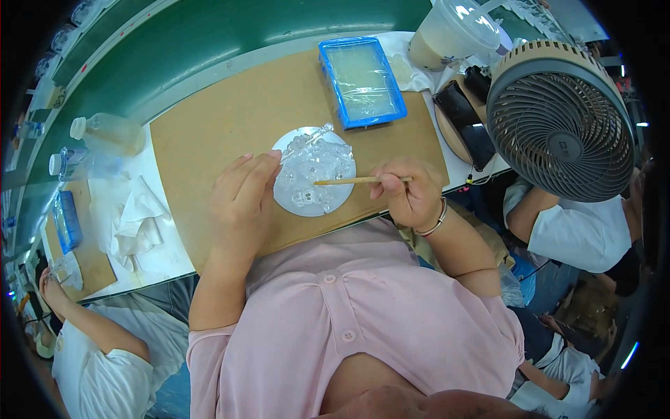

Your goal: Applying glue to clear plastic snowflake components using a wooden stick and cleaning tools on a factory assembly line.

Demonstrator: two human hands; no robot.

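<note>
On the brown board in front of me lies a round white plate (286, 198) heaped with small clear plastic pieces (315, 164). My right hand (410, 190) pinches a thin wooden stick (345, 181), whose far tip reaches in among the pieces. At the plate's left rim is my left hand (244, 192), its fingers bent and held together, their tips touching the edge of the plate or the clear pieces there. What lies between those fingertips is hidden.
A blue tray (403, 112) under clear film stands behind the plate. To the right are a lidded cup (431, 52), a dark phone (466, 126) and a fan (562, 133). Bottles (112, 133) and crumpled white cloth (139, 220) lie left. People sit on both sides.
</note>
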